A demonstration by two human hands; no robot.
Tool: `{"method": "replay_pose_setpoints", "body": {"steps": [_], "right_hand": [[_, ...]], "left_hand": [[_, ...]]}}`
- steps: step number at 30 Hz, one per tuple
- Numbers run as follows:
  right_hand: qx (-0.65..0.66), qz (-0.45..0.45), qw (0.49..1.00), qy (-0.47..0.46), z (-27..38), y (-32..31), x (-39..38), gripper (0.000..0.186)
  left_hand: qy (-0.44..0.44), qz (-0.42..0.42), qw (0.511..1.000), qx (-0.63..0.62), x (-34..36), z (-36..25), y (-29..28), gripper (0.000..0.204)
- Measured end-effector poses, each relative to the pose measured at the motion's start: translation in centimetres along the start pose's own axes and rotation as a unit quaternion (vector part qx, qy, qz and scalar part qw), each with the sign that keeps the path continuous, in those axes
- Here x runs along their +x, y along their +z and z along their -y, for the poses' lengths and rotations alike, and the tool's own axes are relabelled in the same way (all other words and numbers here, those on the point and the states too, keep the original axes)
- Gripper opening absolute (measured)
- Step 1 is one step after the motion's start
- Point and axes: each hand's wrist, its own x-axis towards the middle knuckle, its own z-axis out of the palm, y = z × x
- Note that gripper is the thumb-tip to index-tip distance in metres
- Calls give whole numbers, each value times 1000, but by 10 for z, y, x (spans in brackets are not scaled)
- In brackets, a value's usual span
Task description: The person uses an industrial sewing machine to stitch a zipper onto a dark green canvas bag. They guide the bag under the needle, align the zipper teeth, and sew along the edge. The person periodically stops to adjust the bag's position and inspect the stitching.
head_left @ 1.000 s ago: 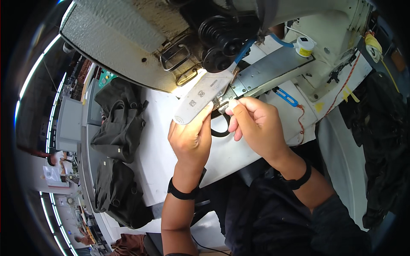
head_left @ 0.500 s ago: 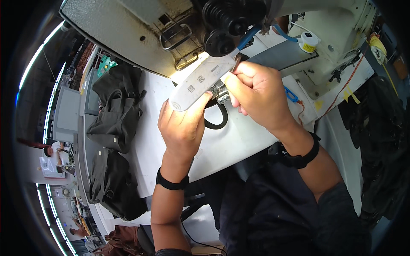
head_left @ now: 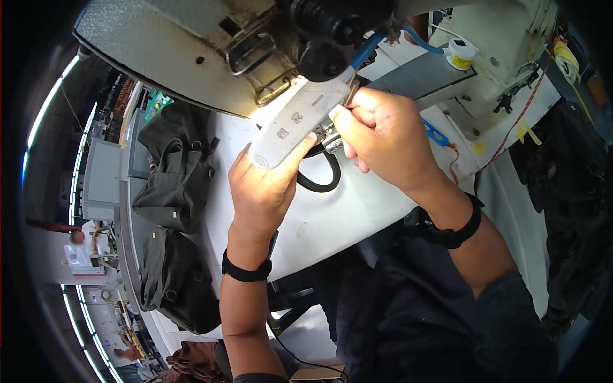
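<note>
A light grey oblong end cover [head_left: 287, 131] of a sewing machine stands between my hands, with a lit patch beside it. My left hand [head_left: 262, 185] is at its near end, thumb tip against the metal parts by the needle area [head_left: 329, 137]; its other fingers are hidden behind the cover. My right hand [head_left: 389, 140] is closed in a pinch at the cover's right side, by those metal parts; what it pinches is hidden. Below, between the hands, a dark looped handle [head_left: 337, 172] curves over the white table [head_left: 306, 223].
Several dark grey bags [head_left: 169, 191] lie along the table's left side. The machine head [head_left: 172, 51] overhangs the work. Right of my hand are blue-handled snips [head_left: 436, 133] on an orange cord. Dark fabric [head_left: 578, 217] hangs at far right. Brown material [head_left: 191, 364] sits at lower left.
The view has shifted slightly. Both hands stay at the same spot by the needle area, with little visible change in their grip. In the background, a person at far left has moved.
</note>
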Motion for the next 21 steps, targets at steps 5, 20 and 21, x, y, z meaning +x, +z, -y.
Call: {"method": "replay_pose_setpoints", "body": {"steps": [5,20,21], "right_hand": [[10,6,1000,7,1,2,-1,22],[-8,2,1000,-11,-1,1,2,26],[-7,3,1000,-11,-3,1,1,26]], "left_hand": [[-18,2,1000,0,0,-2,-4,32],[-10,-27,999,-23,-2,7,6,28],[-11,-34,999,-22,-3,4,7,28]]}}
